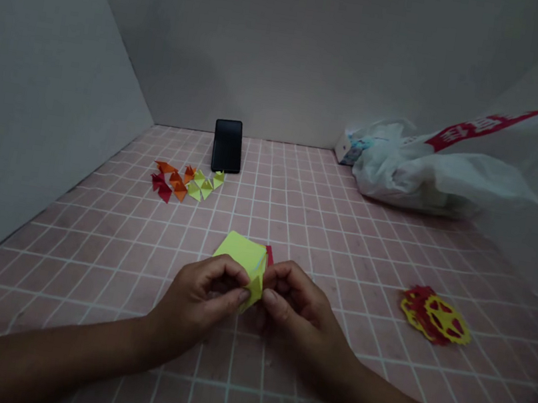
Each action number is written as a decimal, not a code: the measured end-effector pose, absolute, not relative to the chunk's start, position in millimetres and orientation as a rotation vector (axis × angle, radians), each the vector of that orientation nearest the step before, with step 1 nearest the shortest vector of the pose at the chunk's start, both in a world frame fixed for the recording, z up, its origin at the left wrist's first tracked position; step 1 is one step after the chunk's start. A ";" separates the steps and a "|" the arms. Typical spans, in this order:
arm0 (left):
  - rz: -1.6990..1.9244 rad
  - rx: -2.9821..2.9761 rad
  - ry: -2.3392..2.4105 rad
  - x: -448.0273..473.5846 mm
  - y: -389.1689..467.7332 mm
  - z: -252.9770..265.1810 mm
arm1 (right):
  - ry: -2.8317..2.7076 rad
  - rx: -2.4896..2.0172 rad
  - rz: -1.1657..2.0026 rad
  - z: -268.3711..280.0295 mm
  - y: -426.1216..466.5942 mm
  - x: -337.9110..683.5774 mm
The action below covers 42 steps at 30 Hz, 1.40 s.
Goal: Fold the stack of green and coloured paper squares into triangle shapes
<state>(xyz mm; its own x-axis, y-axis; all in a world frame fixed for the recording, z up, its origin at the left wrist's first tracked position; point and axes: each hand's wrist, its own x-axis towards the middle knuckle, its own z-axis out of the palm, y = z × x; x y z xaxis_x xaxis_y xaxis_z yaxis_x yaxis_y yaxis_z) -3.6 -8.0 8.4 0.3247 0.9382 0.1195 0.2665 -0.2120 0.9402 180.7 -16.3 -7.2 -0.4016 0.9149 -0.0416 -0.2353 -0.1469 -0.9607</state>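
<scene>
A small piece of yellow folded paper [254, 288] is held up between my two hands near the middle of the table. My left hand [207, 293] pinches its left side between thumb and fingers. At its right edge, my right hand [300, 310] has thumb and fingertips closed on the paper. Just behind the hands lies a stack of yellow paper sheets [240, 249], partly covered by my left fingers. A bit of red paper [269, 255] shows beside the stack, mostly hidden behind the right fingers.
Several small folded pieces in red, orange [178, 185] and yellow [201, 184] lie at the back left. A black phone [227, 146] leans near the wall. White plastic bag [419, 173] and small box [345, 147] sit back right. Red and yellow cut-outs [436, 315] lie on the right.
</scene>
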 end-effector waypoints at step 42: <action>0.897 1.112 0.981 3.8 -4.7 5.1 | -1.120 -0.908 1.689 -3.0 -17.0 173.5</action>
<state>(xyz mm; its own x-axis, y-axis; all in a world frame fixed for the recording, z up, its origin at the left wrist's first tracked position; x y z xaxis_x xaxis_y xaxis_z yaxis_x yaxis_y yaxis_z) 3.8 -4.7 5.1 0.3167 0.9327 -0.1725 -0.0892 0.2103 0.9736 173.5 -17.0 -3.0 -0.3369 0.9365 -0.0976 -0.2747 -0.1968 -0.9412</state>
